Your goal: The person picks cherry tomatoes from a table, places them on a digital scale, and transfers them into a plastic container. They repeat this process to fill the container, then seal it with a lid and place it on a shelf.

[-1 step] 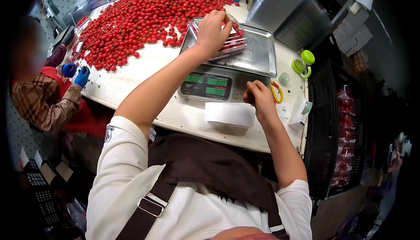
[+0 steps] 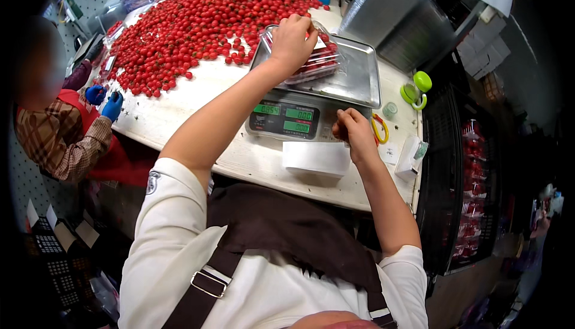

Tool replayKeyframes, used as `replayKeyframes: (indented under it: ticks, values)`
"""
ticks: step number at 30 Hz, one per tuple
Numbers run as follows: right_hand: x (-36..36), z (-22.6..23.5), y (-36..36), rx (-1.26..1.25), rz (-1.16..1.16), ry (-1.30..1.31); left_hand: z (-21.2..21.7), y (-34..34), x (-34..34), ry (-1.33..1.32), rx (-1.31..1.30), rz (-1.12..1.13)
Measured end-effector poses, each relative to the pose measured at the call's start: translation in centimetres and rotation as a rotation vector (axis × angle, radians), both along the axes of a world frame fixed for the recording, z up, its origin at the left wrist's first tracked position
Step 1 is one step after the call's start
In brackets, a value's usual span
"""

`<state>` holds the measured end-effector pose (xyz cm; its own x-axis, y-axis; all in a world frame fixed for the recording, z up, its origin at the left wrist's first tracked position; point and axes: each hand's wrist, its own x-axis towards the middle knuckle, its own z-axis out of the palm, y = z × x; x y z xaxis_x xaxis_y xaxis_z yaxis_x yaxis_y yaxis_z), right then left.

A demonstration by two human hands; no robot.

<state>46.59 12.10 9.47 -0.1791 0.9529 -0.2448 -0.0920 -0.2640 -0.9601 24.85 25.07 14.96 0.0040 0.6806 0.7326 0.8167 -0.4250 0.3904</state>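
My left hand (image 2: 291,42) is closed at the top of a clear plastic box of cherry tomatoes (image 2: 316,69), its fingers bent over the lid. A small white label shows beside the fingertips. The box sits on the left part of a metal tray (image 2: 358,78) that tops a digital scale (image 2: 284,120) with lit green displays. My right hand (image 2: 358,134) hovers by the scale's front right corner, fingers curled together; whether anything is pinched in them is hidden. Just below it lies a white block (image 2: 315,157), perhaps stacked paper.
Loose cherry tomatoes (image 2: 191,26) cover the table's far left. Yellow-handled scissors (image 2: 381,130), a green-lidded cup (image 2: 413,89) and a small white box (image 2: 411,157) lie right. Stacked clear trays (image 2: 398,20) stand behind. A blue-gloved co-worker (image 2: 72,125) is at left; a black crate (image 2: 446,179) is at right.
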Motion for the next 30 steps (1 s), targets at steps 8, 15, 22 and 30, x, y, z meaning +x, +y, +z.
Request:
replayKeyframes:
  ticks: [8, 15, 22, 30]
  values:
    - [-1.2, -2.2, 1.5, -0.088, -0.010, -0.045, -2.2, 0.8, -2.8, -0.010, -0.117, 0.044]
    - [-0.8, -2.7, 1.3, -0.036, -0.007, -0.085, -2.8, -5.6, -3.6, 0.484, -0.021, -0.198]
    - [-0.9, 1.9, 4.3, 0.058, 0.039, -0.165, 0.0, -3.2, -3.5, 0.401, 0.094, -0.204]
    - [-6.6, 3.9, 12.9, -0.048, 0.133, 0.051, 4.9, 0.1, -5.4, 0.060, -0.196, -0.124]
